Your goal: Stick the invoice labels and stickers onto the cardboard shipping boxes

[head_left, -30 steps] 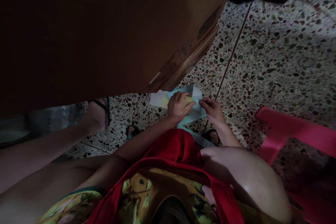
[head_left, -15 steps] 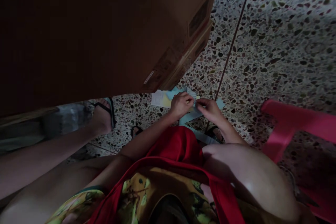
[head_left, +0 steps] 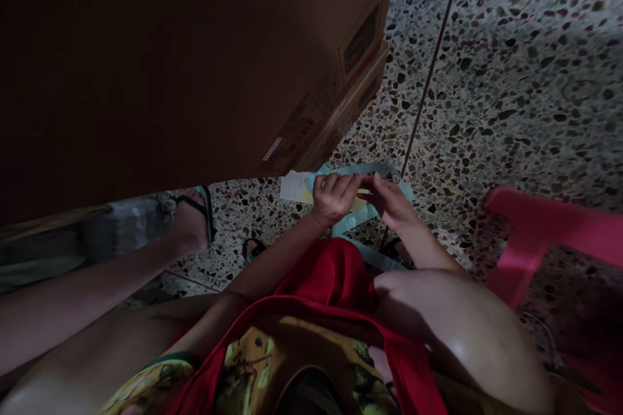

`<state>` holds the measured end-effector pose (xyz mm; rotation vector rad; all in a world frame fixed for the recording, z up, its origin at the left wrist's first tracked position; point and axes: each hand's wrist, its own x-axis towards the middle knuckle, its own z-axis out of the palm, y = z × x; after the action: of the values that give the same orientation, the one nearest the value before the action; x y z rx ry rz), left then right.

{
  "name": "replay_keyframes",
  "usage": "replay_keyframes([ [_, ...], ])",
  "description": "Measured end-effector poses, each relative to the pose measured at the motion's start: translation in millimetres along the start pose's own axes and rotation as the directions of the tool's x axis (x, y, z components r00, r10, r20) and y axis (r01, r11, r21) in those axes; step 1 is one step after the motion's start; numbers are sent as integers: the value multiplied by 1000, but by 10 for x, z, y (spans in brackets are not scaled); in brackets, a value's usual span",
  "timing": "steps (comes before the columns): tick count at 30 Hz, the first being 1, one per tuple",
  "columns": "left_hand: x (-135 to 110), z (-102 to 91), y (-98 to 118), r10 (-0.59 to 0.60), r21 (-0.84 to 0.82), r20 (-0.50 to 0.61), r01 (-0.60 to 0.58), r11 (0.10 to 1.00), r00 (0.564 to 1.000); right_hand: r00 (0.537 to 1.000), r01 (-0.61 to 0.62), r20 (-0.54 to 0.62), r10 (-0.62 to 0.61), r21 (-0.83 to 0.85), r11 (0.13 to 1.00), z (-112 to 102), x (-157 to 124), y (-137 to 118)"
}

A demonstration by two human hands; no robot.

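Low over the floor between my knees, my left hand (head_left: 335, 198) is closed, its fingers curled and its knuckles up. My right hand (head_left: 392, 205) meets it at the fingertips, thumb and fingers bent inward. Whatever lies between the fingertips is too small and dark to make out. Long light-blue strips (head_left: 351, 220) lie under and around both hands, one curving behind the fingers. Beside my left hand, a white printed paper (head_left: 291, 187) pokes out with a yellow part along its edge, partly covered by a light-blue piece.
A large cardboard box (head_left: 195, 78) fills the upper left, close in front of my hands. At right stands a pink plastic stool (head_left: 559, 227). Another person's sandalled foot (head_left: 191, 220) rests at left on the speckled floor (head_left: 511, 91). A red apron (head_left: 321, 272) covers my lap.
The small printed piece seen between my hands is no longer visible there. My right hand has turned, its fingers now reaching against my left fingertips. A light-blue strip now curves behind the hands.
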<state>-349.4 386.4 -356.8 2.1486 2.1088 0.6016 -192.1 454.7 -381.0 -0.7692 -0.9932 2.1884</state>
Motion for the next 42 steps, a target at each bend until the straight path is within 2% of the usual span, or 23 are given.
replay_keyframes([
  [2, -45, 24, -12, -14, -37, 1, 14, 999, 1000, 999, -45, -9, 46, 110, 993, 7, 31, 5],
  [3, -61, 30, -21, -54, -71, -42, 51, 996, 998, 998, -52, -18, 55, 141, 989, -7, 46, 12],
  [4, -70, 33, -31, -121, -126, -102, 108, 986, 987, 998, -58, -29, 64, 163, 985, -25, 60, 19],
  [6, -57, 30, -53, -315, -322, -183, 246, 914, 931, 995, -71, -57, 83, 187, 980, -57, 92, 32],
  [7, -35, 25, -64, -418, -448, -157, 313, 838, 894, 994, -77, -66, 91, 190, 979, -65, 111, 37],
  [9, 28, 7, -84, -539, -657, 38, 427, 621, 842, 992, -90, -68, 104, 187, 978, -64, 154, 47],
  [11, 92, -18, -102, -542, -745, 239, 510, 431, 806, 992, -98, -57, 109, 178, 979, -46, 203, 58],
  [13, 135, -38, -116, -518, -767, 319, 537, 351, 794, 993, -100, -51, 110, 167, 981, -23, 258, 81],
  [15, 152, -43, -128, -518, -757, 286, 521, 394, 806, 994, -94, -42, 101, 143, 985, -5, 324, 123],
  [17, 146, -31, -145, -535, -700, 192, 497, 513, 823, 996, -75, -30, 78, 86, 993, 7, 411, 187],
  [19, 120, -10, -174, -579, -618, 62, 487, 617, 813, 998, -24, -67, 23, -16, 1000, 14, 525, 270],
  [21, 81, 7, -219, -665, -591, -53, 514, 622, 745, 981, 83, -162, -111, -168, 982, 19, 651, 358],
  [23, 41, 12, -274, -761, -630, -106, 549, 549, 640, 932, 228, -192, -308, -349, 909, 34, 764, 440],
  [24, 26, 9, -300, -794, -657, -108, 556, 509, 599, 905, 303, -151, -398, -429, 851, 49, 808, 479],
  [26, 14, -1, -342, -818, -694, -107, 547, 468, 565, 856, 436, -2, -516, -532, 726, 98, 864, 552],
  [28, 30, -4, -363, -819, -707, -130, 526, 472, 559, 813, 522, 124, -569, -586, 619, 160, 886, 621],
  [30, 65, 8, -368, -822, -709, -147, 521, 475, 550, 783, 557, 190, -592, -636, 534, 217, 893, 683],
  [33, 118, 51, -374, -824, -698, -155, 530, 482, 545, 775, 558, 243, -584, -697, 450, 263, 904, 748],
  [38, 151, 142, -443, -779, -585, -216, 561, 586, 588, 753, 581, 287, -592, -711, 395, 274, 938, 776],
  [42, 145, 213, -522, -752, -466, -280, 601, 650, 596, 749, 592, 303, -590, -706, 388, 295, 958, 776],
])
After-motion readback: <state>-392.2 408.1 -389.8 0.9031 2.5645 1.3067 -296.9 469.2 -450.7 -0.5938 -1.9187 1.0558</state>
